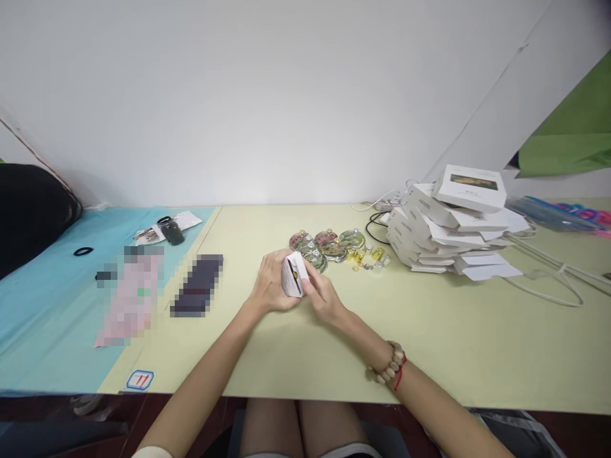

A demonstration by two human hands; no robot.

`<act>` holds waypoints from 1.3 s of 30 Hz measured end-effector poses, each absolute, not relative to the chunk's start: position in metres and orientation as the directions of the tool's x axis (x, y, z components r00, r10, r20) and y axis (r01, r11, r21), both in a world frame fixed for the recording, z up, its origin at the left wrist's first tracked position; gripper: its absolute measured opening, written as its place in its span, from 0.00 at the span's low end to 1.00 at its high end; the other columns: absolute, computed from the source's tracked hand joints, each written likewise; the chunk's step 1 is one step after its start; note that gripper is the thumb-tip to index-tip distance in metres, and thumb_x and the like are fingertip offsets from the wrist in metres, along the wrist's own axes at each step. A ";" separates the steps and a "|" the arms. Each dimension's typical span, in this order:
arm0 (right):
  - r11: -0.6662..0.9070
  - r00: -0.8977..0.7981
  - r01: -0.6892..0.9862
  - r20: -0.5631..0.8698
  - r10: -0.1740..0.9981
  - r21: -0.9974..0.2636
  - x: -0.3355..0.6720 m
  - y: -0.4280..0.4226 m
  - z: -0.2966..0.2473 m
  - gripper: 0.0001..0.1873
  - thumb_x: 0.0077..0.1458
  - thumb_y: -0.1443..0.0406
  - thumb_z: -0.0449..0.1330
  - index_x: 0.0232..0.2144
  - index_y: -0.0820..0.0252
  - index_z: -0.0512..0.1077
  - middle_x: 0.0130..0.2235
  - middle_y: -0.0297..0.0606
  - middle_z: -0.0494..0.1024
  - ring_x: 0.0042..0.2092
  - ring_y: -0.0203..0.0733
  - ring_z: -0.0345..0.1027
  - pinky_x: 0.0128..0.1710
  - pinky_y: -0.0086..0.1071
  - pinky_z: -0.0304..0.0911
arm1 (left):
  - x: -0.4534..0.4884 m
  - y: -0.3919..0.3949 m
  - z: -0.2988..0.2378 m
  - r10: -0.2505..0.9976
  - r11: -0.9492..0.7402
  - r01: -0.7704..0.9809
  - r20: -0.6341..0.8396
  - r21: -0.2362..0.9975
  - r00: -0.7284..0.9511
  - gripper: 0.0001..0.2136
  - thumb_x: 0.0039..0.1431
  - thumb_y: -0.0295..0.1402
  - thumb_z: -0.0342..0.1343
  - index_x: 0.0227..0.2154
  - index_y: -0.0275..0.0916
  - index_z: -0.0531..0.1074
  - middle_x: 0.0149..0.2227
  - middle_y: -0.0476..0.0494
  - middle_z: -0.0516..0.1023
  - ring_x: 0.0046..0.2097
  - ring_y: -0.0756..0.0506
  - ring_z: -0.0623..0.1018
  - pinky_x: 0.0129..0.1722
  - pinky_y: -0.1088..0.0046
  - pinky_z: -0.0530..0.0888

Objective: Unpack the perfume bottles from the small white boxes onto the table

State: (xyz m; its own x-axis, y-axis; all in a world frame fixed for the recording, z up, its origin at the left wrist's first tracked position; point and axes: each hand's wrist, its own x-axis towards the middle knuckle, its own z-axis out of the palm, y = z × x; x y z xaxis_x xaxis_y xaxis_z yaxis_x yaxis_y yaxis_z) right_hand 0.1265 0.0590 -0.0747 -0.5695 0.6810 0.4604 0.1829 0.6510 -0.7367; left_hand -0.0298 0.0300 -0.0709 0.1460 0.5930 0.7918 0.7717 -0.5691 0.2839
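My left hand is wrapped round the left side of a small white box, which shows a dark and yellow print and lines of tiny text. The fingers of my right hand close on its right side, the thumb near the print. Just beyond my hands lies a group of round, flat, shiny pieces in green, reddish and silver tones. To their right are several small yellow and clear pieces, too small to name.
White cartons are piled on the right, a closed box on top. White cables lie beside them. Left are a blurred dark rectangle, a blurred pink item and a dark jar on blue cloth.
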 end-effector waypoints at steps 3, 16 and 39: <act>0.661 -0.505 0.209 0.499 0.704 -0.721 0.129 0.061 -0.072 0.27 0.60 0.59 0.40 0.60 0.58 0.48 0.47 0.42 0.70 0.39 0.41 0.68 0.35 0.32 0.66 | -0.032 0.032 -0.070 0.610 -0.561 0.766 0.783 0.313 0.127 0.33 0.38 0.38 0.57 0.50 0.37 0.53 0.46 0.37 0.66 0.47 0.40 0.68 0.46 0.62 0.65; 0.871 -0.502 0.412 0.732 0.462 -0.267 0.133 0.061 -0.059 0.15 0.55 0.63 0.51 0.45 0.50 0.69 0.58 0.39 0.49 0.56 0.46 0.54 0.48 0.38 0.61 | -0.032 0.030 -0.067 0.648 -0.533 0.760 0.757 0.372 0.084 0.31 0.39 0.35 0.56 0.50 0.38 0.54 0.47 0.38 0.65 0.48 0.41 0.68 0.48 0.63 0.64; 0.883 -0.516 0.418 0.745 0.422 -0.211 0.143 0.072 -0.047 0.07 0.47 0.59 0.57 0.27 0.57 0.68 0.53 0.37 0.61 0.55 0.49 0.52 0.55 0.47 0.46 | -0.026 0.035 -0.062 0.701 -0.592 0.737 0.661 0.327 0.269 0.33 0.38 0.36 0.54 0.52 0.37 0.55 0.50 0.37 0.65 0.51 0.38 0.65 0.50 0.60 0.59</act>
